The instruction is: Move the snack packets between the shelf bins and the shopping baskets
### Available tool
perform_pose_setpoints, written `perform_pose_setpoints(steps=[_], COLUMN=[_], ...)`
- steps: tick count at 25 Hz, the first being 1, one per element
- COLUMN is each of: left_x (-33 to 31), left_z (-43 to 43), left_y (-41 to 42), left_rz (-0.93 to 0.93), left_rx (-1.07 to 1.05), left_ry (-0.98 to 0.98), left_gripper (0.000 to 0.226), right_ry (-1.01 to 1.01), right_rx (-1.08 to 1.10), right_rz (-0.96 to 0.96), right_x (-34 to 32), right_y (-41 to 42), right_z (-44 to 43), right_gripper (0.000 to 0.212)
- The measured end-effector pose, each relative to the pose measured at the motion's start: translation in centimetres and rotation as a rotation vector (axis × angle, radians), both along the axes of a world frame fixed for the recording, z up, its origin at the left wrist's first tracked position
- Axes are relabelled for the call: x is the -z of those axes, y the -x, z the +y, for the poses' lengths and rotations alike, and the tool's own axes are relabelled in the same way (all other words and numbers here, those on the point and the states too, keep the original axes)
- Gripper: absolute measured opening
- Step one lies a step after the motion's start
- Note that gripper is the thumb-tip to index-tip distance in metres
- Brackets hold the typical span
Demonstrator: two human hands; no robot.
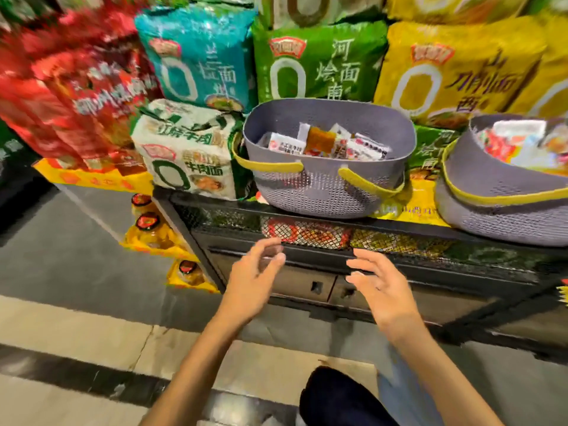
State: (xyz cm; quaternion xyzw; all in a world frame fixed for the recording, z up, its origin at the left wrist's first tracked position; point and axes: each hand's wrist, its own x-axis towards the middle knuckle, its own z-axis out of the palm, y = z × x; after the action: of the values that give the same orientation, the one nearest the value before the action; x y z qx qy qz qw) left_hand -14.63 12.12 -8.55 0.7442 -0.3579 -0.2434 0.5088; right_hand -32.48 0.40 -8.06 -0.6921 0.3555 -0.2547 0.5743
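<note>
Left grip and right grip are both empty, fingers loosely spread, hovering just off the black mesh shelf's front edge. Small snack packets sit inside the grey perforated plastic basket with yellow handles, right on that edge.
</note>
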Motion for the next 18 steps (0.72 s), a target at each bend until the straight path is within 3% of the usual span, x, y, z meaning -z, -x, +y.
perform_pose_setpoints(steps=[5, 9, 14, 16, 18], left_x=[-8.2, -10.2, -7.9, -7.4, -7.6], left_z=[-8.7, -12.9, -15.5, -15.5, -15.6], left_y=[-8.7, -14.0, -17.4, -17.6, -17.7], left_rz=[-0.303, -0.588, -0.728, -0.726, -0.732], left_rx=[0.030, 0.002, 0.176, 0.195, 0.193], left_ry=[0.264, 0.284, 0.061, 0.055, 0.067], left_gripper=[0.027, 0.034, 0.036, 0.032, 0.032], right_ry=[0.082, 0.218, 0.322, 0.329, 0.465], right_rx=[0.009, -0.131, -0.444, -0.640, -0.825], right_rz=[-0.233, -0.194, 0.149, 0.347, 0.580], right_x=[-7.5, -12.0, -13.1, -12.9, -12.7], right_y=[-6.5, -11.2, -17.1, -18.9, -20.5], right_z=[-6.8, -12.4, -18.1, -19.4, -20.0], right_gripper=[0.021, 0.017, 0.018, 0.021, 0.024])
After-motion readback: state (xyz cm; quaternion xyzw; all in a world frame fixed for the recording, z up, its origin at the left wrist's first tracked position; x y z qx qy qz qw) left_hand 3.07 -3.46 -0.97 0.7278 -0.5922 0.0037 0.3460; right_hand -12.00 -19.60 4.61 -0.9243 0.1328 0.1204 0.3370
